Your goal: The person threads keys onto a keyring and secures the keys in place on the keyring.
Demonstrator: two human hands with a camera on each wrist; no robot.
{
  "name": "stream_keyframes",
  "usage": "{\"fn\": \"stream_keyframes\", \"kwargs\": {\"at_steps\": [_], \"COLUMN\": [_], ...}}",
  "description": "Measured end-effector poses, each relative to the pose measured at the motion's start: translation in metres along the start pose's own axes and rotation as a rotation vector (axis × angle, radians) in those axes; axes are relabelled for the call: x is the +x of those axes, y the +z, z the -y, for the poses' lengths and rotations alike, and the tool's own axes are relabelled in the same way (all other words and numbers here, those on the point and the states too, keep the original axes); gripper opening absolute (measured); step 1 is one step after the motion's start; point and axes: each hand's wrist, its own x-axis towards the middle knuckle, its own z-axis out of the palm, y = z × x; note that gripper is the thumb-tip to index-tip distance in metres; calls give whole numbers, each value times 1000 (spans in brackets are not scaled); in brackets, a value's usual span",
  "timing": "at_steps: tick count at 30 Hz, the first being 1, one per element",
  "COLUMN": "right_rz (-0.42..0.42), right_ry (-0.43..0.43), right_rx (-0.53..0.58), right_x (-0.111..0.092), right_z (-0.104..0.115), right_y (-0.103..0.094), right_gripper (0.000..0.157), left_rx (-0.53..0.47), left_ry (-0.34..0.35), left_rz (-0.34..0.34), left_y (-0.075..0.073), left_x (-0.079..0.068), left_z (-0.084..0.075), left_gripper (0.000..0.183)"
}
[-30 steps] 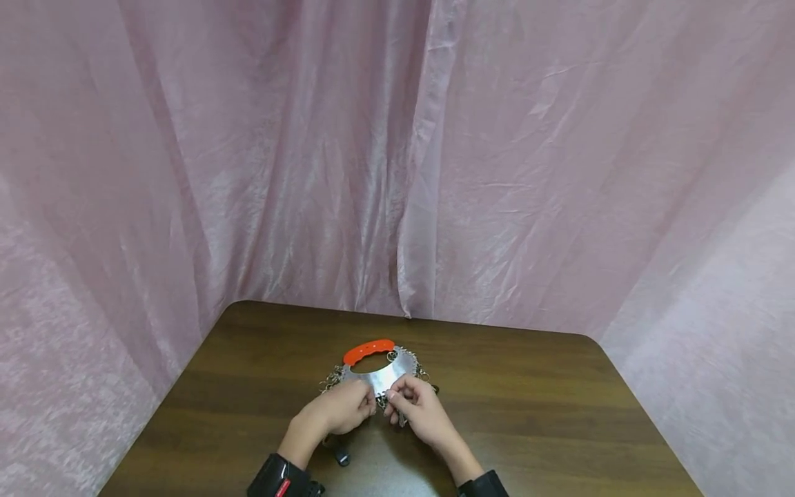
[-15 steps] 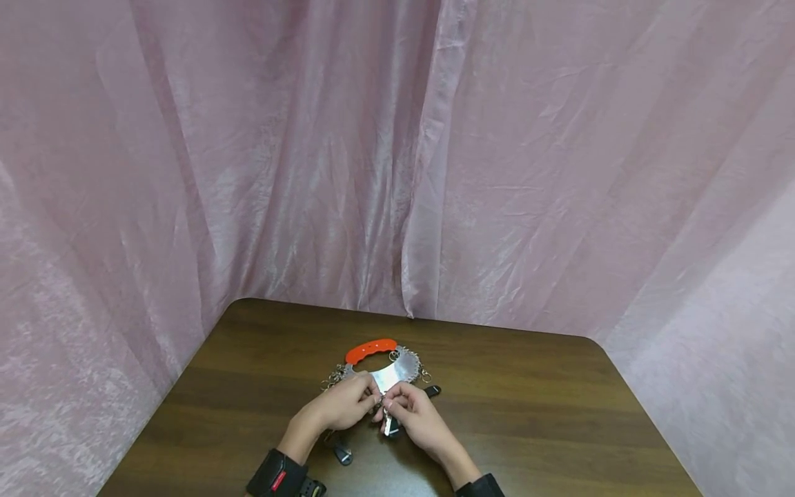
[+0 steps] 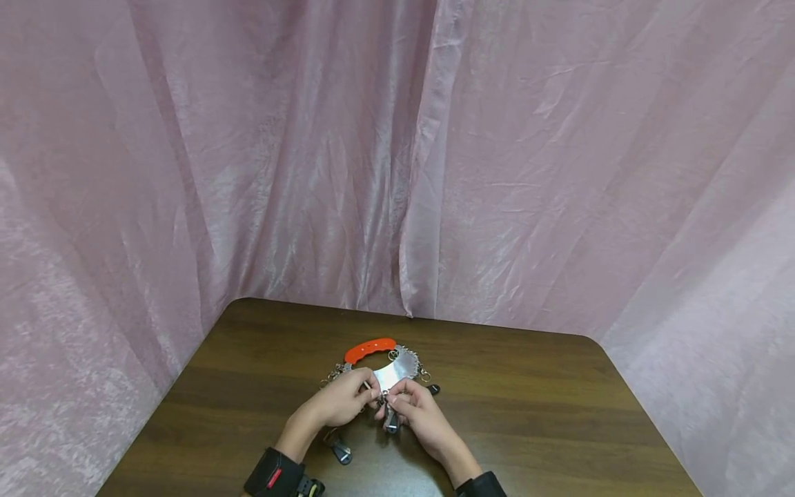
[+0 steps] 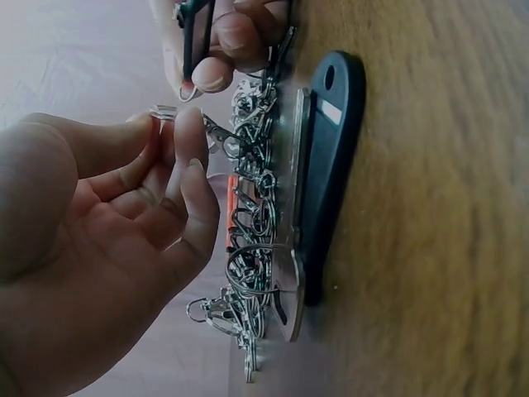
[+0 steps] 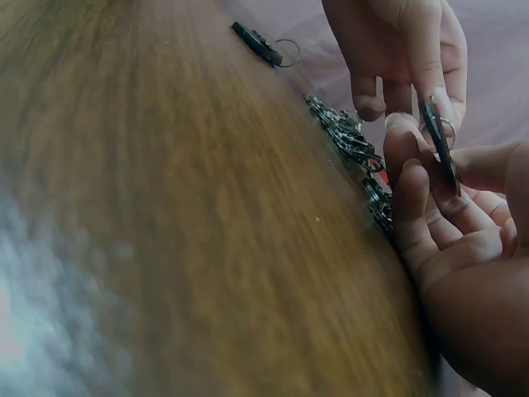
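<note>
A curved silver plate (image 3: 397, 371) with an orange handle (image 3: 370, 349) lies on the table, small metal clips bunched around its edge. At its near side my left hand (image 3: 343, 399) pinches a small metal clip (image 4: 165, 112) between thumb and forefinger. Close beside it, my right hand (image 3: 419, 411) holds a black key tag (image 4: 197, 37) with a small ring (image 4: 189, 91) at its end. The ring is right by the left fingertips; whether it touches the clip I cannot tell. Fingers partly cover the tag in the right wrist view.
On the table, another black tag with a silver key (image 4: 324, 178) lies close to the left hand, its split ring (image 4: 252, 269) attached. One more black tag (image 3: 433, 390) is right of the plate. Pink curtains (image 3: 528, 172) hang behind the brown table (image 3: 528, 393).
Both hands have stayed at the plate's near edge, with small finger shifts. The black tag below the right fingers now shows, after being mostly hidden a second ago.
</note>
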Motion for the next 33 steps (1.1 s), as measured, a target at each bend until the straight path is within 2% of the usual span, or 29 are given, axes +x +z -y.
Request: {"fn": "stream_keyframes", "kwargs": {"at_steps": [4, 8, 12, 14, 19, 22, 29, 33], "right_rz": [13, 13, 17, 24, 44, 46, 26, 18], "right_ry": [-2, 10, 11, 5, -13, -18, 1, 5], "right_rx": [24, 42, 46, 35, -2, -22, -15, -29], "right_x": [0, 0, 0, -1, -2, -2, -3, -4], "right_z": [-2, -1, 1, 1, 2, 3, 6, 6], "right_y": [-1, -1, -1, -1, -1, 0, 2, 3], "right_gripper": [12, 5, 19, 22, 23, 25, 24, 22], "left_rx": [-11, -64, -119, -133, -117, -79, -94, -63], "left_ry": [10, 17, 21, 18, 4, -10, -162, -184], "left_rz": [14, 27, 25, 15, -24, -65, -149, -172], "left_y": [0, 0, 1, 3, 5, 5, -2, -3], "left_x": [-1, 0, 2, 3, 5, 4, -2, -3], "left_z": [-2, -3, 0, 2, 4, 4, 0, -1], "left_gripper": [10, 10, 7, 5, 17, 12, 7, 3]}}
